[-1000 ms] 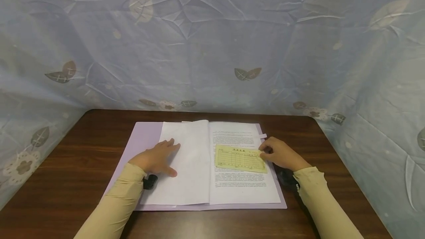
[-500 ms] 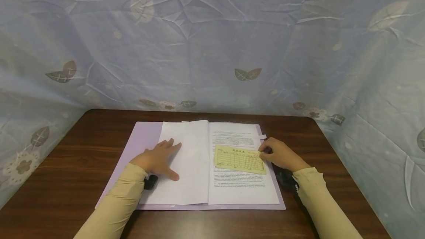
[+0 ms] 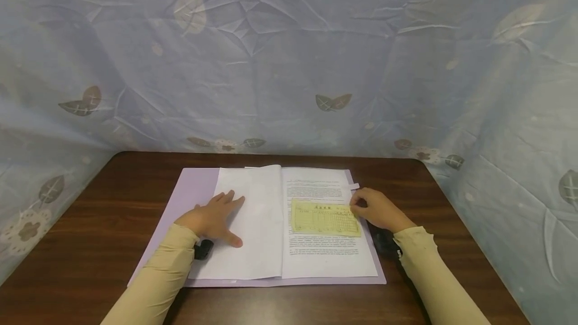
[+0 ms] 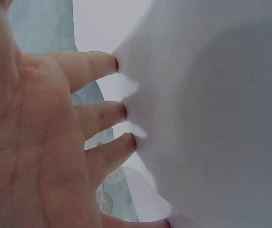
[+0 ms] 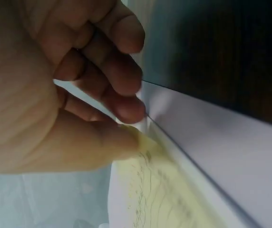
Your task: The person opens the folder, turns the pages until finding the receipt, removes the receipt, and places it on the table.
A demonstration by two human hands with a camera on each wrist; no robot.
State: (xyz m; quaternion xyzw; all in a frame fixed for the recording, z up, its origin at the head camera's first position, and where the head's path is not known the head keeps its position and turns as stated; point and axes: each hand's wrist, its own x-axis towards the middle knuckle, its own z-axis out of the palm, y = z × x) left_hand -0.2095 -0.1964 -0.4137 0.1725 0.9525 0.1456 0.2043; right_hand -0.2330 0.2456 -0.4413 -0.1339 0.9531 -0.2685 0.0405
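A yellow printed form slip (image 3: 322, 219) lies over the right-hand printed page (image 3: 329, 260) of an open lilac folder (image 3: 191, 184). My right hand (image 3: 379, 208) pinches the slip's right edge between thumb and index finger. In the right wrist view the thumb (image 5: 112, 142) lies on the yellow paper, the other fingers curled above it. My left hand (image 3: 214, 218) rests on the blank left-hand page (image 3: 257, 229) with fingers spread. Its fingertips touch the white paper in the left wrist view.
The folder lies on a dark wooden table (image 3: 81, 224). A small pale tab (image 3: 354, 186) sticks out at the folder's right edge. Patterned blue-grey cloth (image 3: 271, 64) hangs behind the table and along both sides.
The view has shifted slightly. My right hand keeps its pinch on the yellow slip, which stays nearly in place on the page. My left hand stays on the blank page.
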